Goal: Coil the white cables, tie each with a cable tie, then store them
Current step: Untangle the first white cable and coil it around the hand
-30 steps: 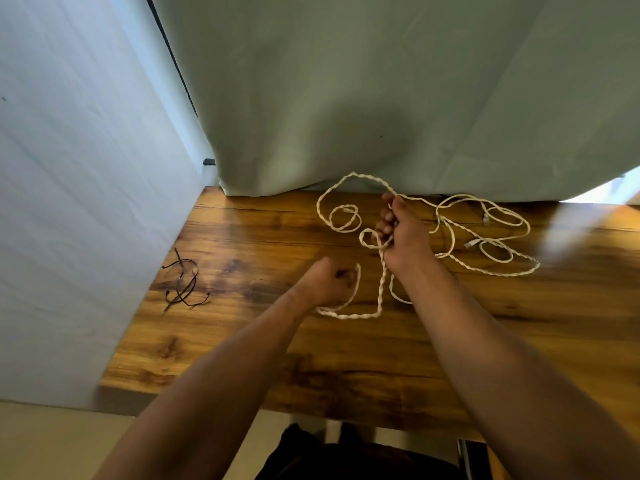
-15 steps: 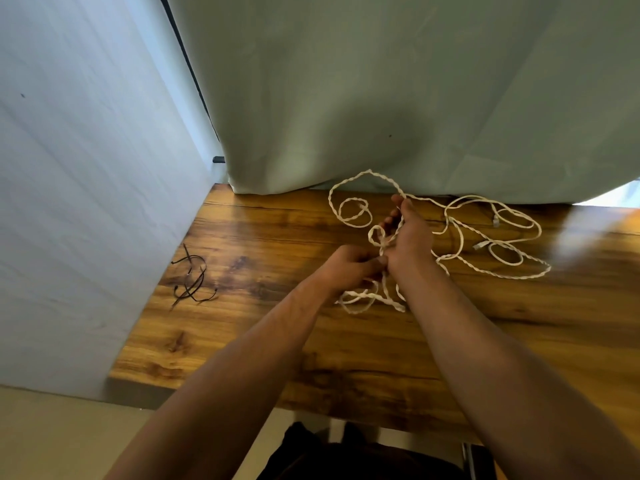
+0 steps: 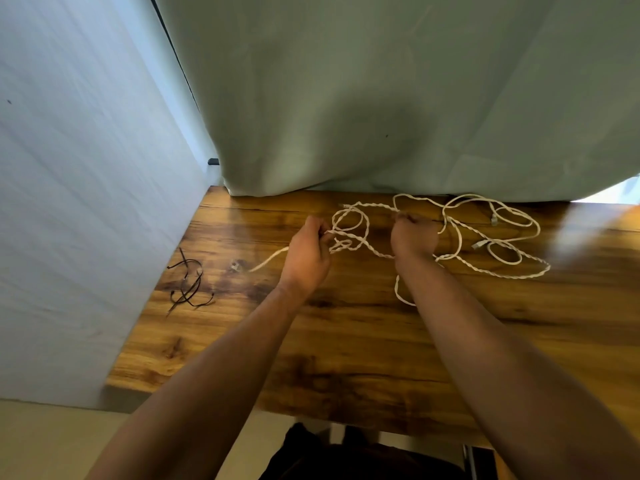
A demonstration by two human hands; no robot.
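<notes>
Nearby, black ties, curtain behind, left hand, right hand both gripping white cables

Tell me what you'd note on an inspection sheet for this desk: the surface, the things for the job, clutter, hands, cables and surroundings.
Surface: wooden table, glossy with dark grain patches.
Job's things: white cables, twisted together in loose, tangled loops across the back of the table, not coiled; black ties in a small heap near the left edge, untouched.
Clutter: nothing seen.
Hands: left hand grips a cable strand; right hand grips another, apart from the left.
Cables: nothing seen beyond the white ones; two plug ends lie at the right.
Surroundings: grey-green curtain hanging to the table's back edge; pale wall on the left; beige floor below.
</notes>
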